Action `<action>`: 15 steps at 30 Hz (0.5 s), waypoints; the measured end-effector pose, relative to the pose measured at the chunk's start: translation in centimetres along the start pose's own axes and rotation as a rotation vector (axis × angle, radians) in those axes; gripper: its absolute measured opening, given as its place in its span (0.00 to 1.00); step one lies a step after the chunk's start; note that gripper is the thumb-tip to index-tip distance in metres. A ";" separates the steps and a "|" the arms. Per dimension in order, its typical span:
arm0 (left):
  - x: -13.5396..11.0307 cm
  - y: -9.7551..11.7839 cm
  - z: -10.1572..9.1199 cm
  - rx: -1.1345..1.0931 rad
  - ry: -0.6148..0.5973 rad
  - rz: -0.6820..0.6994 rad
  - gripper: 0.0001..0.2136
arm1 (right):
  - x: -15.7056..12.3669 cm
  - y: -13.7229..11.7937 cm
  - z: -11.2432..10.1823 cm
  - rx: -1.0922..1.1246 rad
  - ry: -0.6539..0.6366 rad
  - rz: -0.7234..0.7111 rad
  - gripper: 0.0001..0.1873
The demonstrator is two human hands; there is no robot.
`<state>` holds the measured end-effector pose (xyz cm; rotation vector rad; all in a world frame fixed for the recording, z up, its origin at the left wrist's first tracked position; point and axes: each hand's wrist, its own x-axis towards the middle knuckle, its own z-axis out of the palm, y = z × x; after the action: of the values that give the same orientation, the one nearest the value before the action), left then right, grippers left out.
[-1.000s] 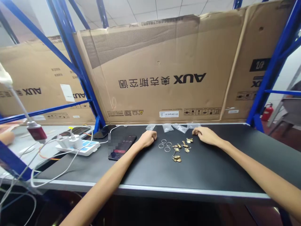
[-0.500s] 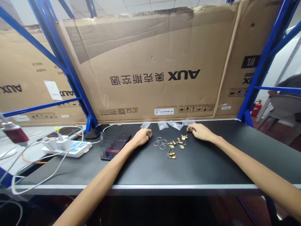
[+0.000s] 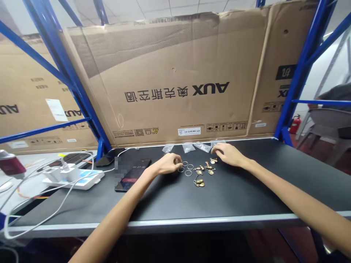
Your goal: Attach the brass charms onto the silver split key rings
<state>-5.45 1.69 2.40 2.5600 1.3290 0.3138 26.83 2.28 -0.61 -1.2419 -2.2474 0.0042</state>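
Observation:
My left hand (image 3: pixel 168 165) lies on the black mat (image 3: pixel 208 204) with its fingers curled. Its fingertips pinch the nearest of several small metal rings (image 3: pixel 188 172). Right of the rings lie several small brass charms (image 3: pixel 199 182). My right hand (image 3: pixel 229 154) rests palm down just beyond the charms, fingers loosely spread. Its tips touch the mat between the top charm (image 3: pixel 213 160) and a row of small clear plastic bags (image 3: pixel 188 147). It holds nothing that I can see.
A phone (image 3: pixel 131 174) with a lit screen lies left of my left hand, and a second dark phone (image 3: pixel 106 157) lies behind it. A white power strip (image 3: pixel 79 178) with cables sits far left. A large cardboard box (image 3: pixel 175 76) and blue rack posts (image 3: pixel 301 69) stand behind.
My left hand has moved from a loose fist down and right onto a ring. My right hand has slid slightly left towards the bags. The view has shifted a little.

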 end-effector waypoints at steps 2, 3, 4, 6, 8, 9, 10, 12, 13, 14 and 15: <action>-0.1 0.6 -0.2 0.002 -0.008 0.016 0.09 | 0.0 0.0 0.0 0.007 0.002 -0.003 0.15; -0.2 0.8 -0.2 0.006 -0.009 0.021 0.09 | 0.0 0.0 0.0 0.012 0.002 -0.003 0.15; -0.2 1.0 -0.2 0.011 -0.008 0.025 0.08 | 0.0 0.1 0.0 0.017 0.002 -0.003 0.15; -0.1 1.2 -0.1 0.021 0.000 0.027 0.06 | 0.0 0.0 0.0 0.031 -0.001 -0.001 0.15; 0.0 1.2 0.2 0.021 0.013 0.020 0.05 | 0.0 -0.2 -0.1 0.046 -0.002 0.004 0.14; 0.1 1.1 0.3 0.015 0.022 0.013 0.05 | 0.1 -0.5 -0.2 0.054 0.002 0.010 0.14; 0.1 1.0 0.3 0.003 0.030 0.006 0.05 | 0.2 -0.8 -0.4 0.063 0.010 0.019 0.14; 0.4 0.7 0.1 -0.038 0.044 -0.006 0.04 | 0.4 -1.8 -0.8 0.088 0.035 0.043 0.14; 0.6 0.7 -0.1 -0.065 0.056 -0.010 0.04 | 0.6 -2.4 -1.0 0.107 0.047 0.054 0.14; 0.8 0.6 -0.4 -0.096 0.077 -0.011 0.03 | 0.8 -3.1 -1.1 0.132 0.055 0.062 0.14; 1.1 0.7 -0.7 -0.130 0.109 -0.010 0.03 | 1.0 -3.8 -1.2 0.163 0.054 0.067 0.14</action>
<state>-4.47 2.30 3.40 2.4592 1.3123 0.5259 23.99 0.59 1.88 -1.2142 -2.1136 0.1738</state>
